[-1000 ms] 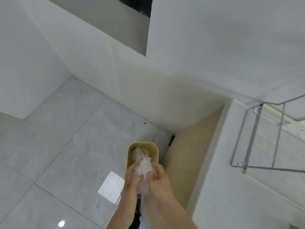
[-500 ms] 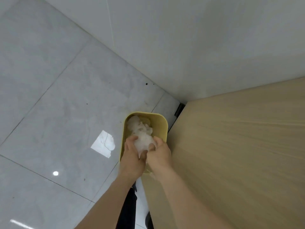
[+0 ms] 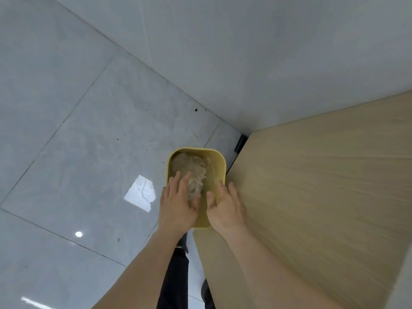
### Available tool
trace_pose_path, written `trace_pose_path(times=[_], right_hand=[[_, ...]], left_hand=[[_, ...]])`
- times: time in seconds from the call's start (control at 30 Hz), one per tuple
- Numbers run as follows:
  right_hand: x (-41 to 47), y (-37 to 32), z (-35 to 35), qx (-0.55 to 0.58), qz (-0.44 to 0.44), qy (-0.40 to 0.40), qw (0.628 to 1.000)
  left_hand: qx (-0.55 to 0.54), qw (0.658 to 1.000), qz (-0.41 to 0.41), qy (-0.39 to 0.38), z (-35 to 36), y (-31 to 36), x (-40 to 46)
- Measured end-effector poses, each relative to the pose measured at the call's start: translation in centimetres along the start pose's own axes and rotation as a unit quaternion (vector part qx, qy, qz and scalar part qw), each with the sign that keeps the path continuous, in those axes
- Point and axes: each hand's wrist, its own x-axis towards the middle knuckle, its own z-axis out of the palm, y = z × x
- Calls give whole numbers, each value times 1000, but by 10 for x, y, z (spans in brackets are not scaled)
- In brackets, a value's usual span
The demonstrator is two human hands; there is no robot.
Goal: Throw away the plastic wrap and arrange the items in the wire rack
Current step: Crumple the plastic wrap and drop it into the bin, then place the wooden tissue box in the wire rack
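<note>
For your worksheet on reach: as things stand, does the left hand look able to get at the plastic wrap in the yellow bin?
Probably yes. The left hand hovers open over the yellow bin, fingers above the plastic wrap; the bin is open-topped and nothing lies between.

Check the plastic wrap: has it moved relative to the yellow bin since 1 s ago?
Yes. The plastic wrap has gone down: it was bunched in both hands above the rim of the yellow bin, and now lies inside it, below the rim.
</note>
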Motion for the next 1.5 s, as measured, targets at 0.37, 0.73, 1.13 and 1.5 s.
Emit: trace_pose_path(times=[0.37, 0.73, 1.13, 1.5], right_hand=[[-116, -15, -97, -48, -99, 56, 992], [-271, 56, -190, -18, -164, 210, 964], [-359, 254, -226, 30, -72, 347, 935], [-387, 399, -225, 259, -14, 364, 895]], left_hand=[[157, 984, 86, 21, -115, 82, -73], [187, 962, 187, 62, -167, 221, -186], [175, 951, 250, 47, -79, 346, -319], [28, 961, 275, -30, 41, 410, -404]])
